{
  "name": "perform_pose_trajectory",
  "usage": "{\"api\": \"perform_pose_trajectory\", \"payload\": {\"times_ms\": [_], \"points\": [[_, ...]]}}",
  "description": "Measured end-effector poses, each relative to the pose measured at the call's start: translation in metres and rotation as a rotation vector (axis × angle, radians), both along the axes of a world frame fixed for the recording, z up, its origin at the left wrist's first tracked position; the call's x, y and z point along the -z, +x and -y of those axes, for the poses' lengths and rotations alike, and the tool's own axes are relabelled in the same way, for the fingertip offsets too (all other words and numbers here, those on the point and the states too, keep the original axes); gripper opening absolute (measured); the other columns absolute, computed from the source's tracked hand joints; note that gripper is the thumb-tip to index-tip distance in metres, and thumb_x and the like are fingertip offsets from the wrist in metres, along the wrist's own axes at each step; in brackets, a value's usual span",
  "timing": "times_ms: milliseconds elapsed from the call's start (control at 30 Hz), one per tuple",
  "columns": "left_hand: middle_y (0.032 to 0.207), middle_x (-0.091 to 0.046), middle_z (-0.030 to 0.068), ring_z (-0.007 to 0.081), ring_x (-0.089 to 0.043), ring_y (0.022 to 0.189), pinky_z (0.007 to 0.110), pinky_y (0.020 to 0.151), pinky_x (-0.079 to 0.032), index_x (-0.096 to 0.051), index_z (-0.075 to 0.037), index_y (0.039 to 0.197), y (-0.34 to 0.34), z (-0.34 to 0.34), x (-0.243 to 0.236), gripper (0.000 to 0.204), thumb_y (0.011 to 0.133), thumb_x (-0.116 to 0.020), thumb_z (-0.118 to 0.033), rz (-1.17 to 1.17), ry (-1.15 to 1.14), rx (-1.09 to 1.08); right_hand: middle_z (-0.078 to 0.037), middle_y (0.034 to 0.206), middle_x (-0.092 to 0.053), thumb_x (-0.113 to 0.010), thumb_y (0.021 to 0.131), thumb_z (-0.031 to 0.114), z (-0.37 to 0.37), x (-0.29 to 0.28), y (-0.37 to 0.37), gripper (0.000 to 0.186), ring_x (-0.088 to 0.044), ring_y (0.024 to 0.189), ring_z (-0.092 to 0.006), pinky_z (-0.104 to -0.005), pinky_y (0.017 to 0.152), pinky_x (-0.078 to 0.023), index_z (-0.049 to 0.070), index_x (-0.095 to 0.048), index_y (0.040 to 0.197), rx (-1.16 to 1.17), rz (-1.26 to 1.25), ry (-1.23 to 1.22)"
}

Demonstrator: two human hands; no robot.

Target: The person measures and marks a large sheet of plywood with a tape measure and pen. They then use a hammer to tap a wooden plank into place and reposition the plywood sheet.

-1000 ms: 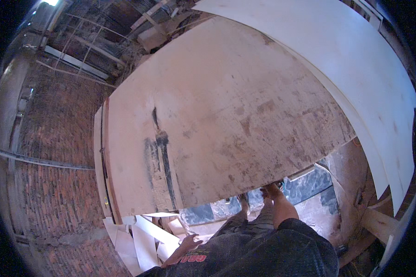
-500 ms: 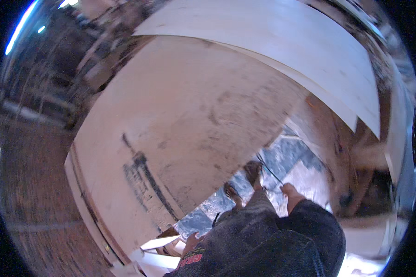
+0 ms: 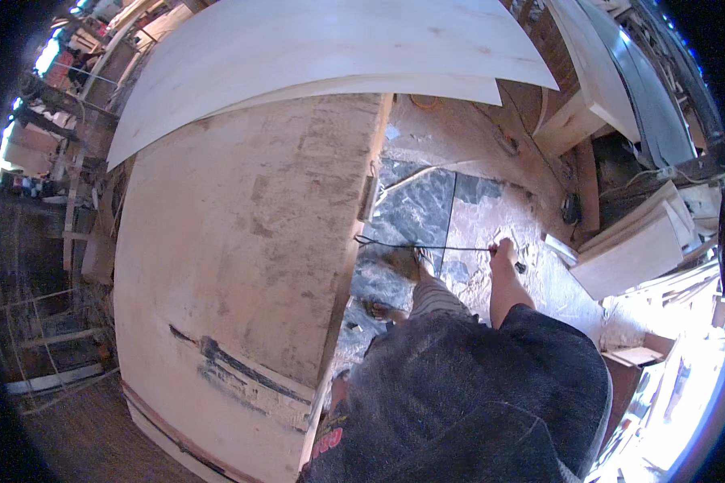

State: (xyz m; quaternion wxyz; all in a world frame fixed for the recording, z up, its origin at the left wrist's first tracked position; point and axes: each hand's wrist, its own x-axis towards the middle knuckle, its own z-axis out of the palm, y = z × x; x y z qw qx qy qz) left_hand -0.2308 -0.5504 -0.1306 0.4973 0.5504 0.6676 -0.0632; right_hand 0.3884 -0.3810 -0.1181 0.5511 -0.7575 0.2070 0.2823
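My right hand (image 3: 503, 251) is closed around a thin dark cord (image 3: 451, 248), held out ahead of my body over the floor. The cord stretches left from my fist to the edge of a large plywood panel (image 3: 234, 209), where it makes a small loop. A short dark end (image 3: 521, 267) shows just beside my fist. Of my left arm only a patch of skin (image 3: 340, 390) shows between my dark shirt and the panel's edge; its fingers are hidden. Black smears mark the near part of the panel.
Pale thin sheets (image 3: 338, 44) lie across the panel's far end. A dark bluish patch (image 3: 411, 205) covers part of the floor by my bare feet (image 3: 388, 311). Stacked boards (image 3: 636, 249) stand at the right, with a thick timber piece (image 3: 572, 125) beyond them.
The view has turned to the right, so the panel now lies more to my left and more floor shows. The cord is now stretched nearly level between my right hand and the panel's edge.
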Motion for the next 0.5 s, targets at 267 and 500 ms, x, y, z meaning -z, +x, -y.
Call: {"api": "perform_pose_trajectory", "payload": {"times_ms": [267,500], "points": [[0.113,-0.058,0.0234,0.0355,-0.056,0.105,0.040,0.091,-0.044,-0.055,-0.001,0.118,0.054,-0.066,-0.052,0.060,0.078,-0.062,-0.045,-0.098,0.045,-0.030,-0.006,0.106,-0.057,-0.064,0.081,0.032,0.010,-0.022,0.057,0.042,-0.057,0.094,-0.0221,-0.0359,0.070,-0.048,0.009,-0.051,0.114,-0.896,0.156,-0.718],[0.111,-0.059,0.0234,0.0347,-0.057,0.105,0.040,0.090,-0.044,-0.055,-0.001,0.118,0.088,-0.067,-0.059,0.061,0.076,-0.065,-0.044,0.000,0.011,-0.135,-0.005,0.083,-0.063,-0.061,0.084,0.019,-0.098,-0.023,-0.050,0.026,-0.060,0.062,-0.0136,-0.0244,0.051,-0.044,0.004,-0.059,0.104,-0.952,-0.143,0.173]]}}
